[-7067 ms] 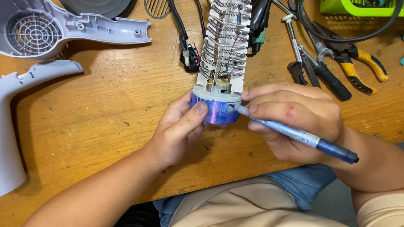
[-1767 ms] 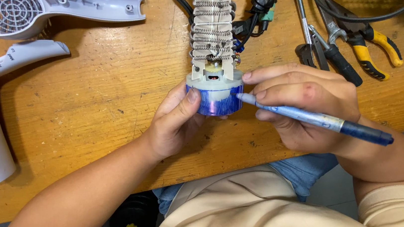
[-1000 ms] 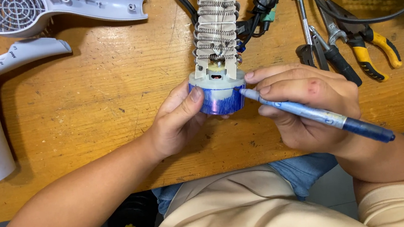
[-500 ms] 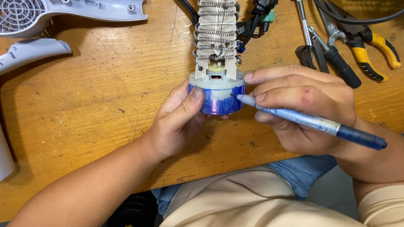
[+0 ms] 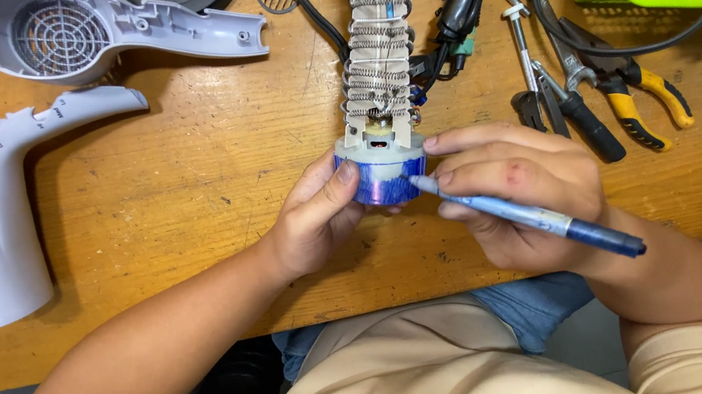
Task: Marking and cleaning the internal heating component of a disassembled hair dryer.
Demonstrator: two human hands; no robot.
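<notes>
Head view: the left hand [image 5: 314, 218] wraps its fingers around the round blue motor end [image 5: 382, 176] of a wiry coil heater [image 5: 377, 55], near the front edge of the scratched wooden tabletop [image 5: 194, 187]. The right hand [image 5: 516, 193] pinches a smooth blue pen [image 5: 527, 215], tip touching the blue part.

Both forearms are bare from the wrist to above the elbow. No ring, watch or glove is worn on the left hand [image 5: 312, 227] or the right hand [image 5: 517, 192]. Short sleeves of pale beige cloth are seen at the upper arms, below the hands in the head view. A beige garment [image 5: 438, 362] is spread across the lap between the sleeves, and a patch of blue denim [image 5: 524, 313] is shown just above it, under the right wrist.
</notes>
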